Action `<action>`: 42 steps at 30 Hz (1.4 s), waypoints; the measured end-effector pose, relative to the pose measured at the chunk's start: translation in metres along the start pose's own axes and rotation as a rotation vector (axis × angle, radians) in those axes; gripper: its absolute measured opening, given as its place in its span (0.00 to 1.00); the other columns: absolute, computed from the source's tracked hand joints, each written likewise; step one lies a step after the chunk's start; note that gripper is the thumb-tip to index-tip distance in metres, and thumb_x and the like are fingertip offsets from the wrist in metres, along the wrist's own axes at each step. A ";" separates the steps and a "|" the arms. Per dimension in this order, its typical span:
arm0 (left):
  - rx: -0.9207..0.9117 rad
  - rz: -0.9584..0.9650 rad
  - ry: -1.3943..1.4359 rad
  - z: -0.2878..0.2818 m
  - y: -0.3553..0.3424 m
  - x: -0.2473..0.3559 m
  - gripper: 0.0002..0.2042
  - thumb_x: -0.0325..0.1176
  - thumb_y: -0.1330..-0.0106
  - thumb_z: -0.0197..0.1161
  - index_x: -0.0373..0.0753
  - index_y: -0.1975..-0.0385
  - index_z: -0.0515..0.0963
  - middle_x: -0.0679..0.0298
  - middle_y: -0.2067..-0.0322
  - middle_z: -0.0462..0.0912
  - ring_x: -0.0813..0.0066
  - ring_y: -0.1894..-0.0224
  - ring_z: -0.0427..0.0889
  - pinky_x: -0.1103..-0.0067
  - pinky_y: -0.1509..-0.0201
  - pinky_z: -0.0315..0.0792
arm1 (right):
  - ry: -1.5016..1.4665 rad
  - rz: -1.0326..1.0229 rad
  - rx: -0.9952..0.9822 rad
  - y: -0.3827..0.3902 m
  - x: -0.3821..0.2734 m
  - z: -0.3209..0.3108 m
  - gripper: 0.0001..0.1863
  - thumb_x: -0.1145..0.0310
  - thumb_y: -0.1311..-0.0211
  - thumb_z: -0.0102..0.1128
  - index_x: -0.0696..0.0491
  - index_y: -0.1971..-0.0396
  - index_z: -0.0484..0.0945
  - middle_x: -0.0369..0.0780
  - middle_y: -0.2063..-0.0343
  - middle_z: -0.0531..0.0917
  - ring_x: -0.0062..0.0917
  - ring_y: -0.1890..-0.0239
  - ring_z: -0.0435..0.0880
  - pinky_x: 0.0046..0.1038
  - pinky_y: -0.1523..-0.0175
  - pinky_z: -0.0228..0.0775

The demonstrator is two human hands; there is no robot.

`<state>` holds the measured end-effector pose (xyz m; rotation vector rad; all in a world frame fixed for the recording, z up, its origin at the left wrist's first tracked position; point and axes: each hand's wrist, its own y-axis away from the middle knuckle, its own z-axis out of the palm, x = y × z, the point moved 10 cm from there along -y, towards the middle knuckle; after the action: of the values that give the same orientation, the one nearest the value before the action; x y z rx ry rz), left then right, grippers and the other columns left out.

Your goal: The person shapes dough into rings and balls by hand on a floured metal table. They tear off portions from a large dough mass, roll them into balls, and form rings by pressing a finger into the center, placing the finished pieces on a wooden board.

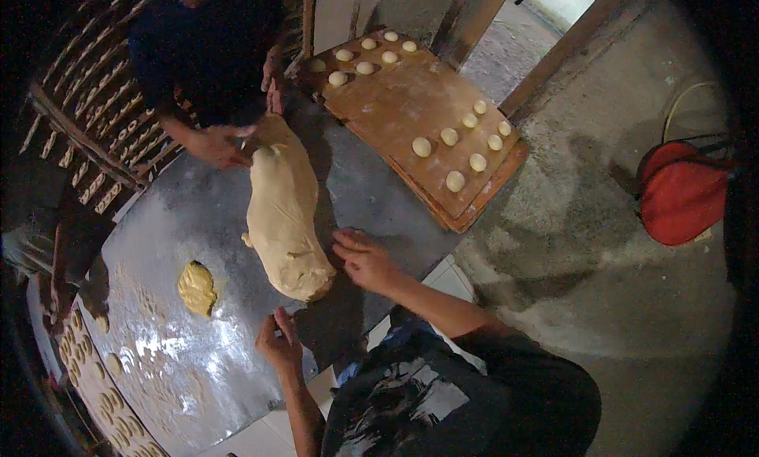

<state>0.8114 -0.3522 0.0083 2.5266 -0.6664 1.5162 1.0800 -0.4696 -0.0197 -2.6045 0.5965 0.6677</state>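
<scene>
A long, thick slab of pale dough [285, 204] lies on the dark metal table [198, 220]. My left hand [278, 342] hovers just below its near end, apart from it, with thumb and fingers spread and nothing visible in them. Beside the dough's right edge is my right hand [364, 259], fingers loosely stretched toward it; whether they touch it I cannot tell. At the far end, a co-worker's hand [221, 146] rests against the dough's left side, and that person's other hand [273, 85] is at its tip.
A yellow, soft lump [196, 289] sits left of the dough. Wooden boards [387, 101] with several dough balls [421, 146] lie at the far right. Another tray of round pieces [111, 394] lies lower left, near another person's arm [59, 283]. A red bag [684, 192] hangs right.
</scene>
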 end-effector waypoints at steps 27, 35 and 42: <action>0.024 -0.038 -0.503 0.095 0.010 0.024 0.29 0.43 0.27 0.57 0.29 0.35 0.58 0.39 0.49 0.79 0.34 0.56 0.82 0.53 0.57 0.75 | -0.300 -0.244 0.767 -0.152 0.045 -0.196 0.14 0.68 0.46 0.76 0.52 0.62 0.82 0.43 0.71 0.86 0.36 0.72 0.85 0.35 0.65 0.78; -0.049 -0.284 -0.279 0.075 0.054 0.061 0.17 0.31 0.27 0.52 0.32 0.42 0.64 0.37 0.57 0.79 0.32 0.54 0.78 0.51 0.54 0.73 | -0.531 0.323 0.370 -0.026 0.074 -0.179 0.29 0.56 0.29 0.57 0.58 0.36 0.69 0.50 0.47 0.80 0.42 0.52 0.83 0.38 0.41 0.72; -0.428 0.523 -1.058 0.100 0.099 0.211 0.27 0.42 0.33 0.60 0.40 0.35 0.70 0.45 0.48 0.80 0.47 0.42 0.77 0.50 0.30 0.60 | -1.506 1.110 -0.783 0.094 -0.066 0.093 0.34 0.36 0.29 0.50 0.46 0.36 0.73 0.38 0.55 0.82 0.29 0.47 0.80 0.40 0.43 0.72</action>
<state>0.9344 -0.5382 0.1293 2.7212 -1.6267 -0.1172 0.9487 -0.4855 -0.0848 -1.0845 1.2249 3.0962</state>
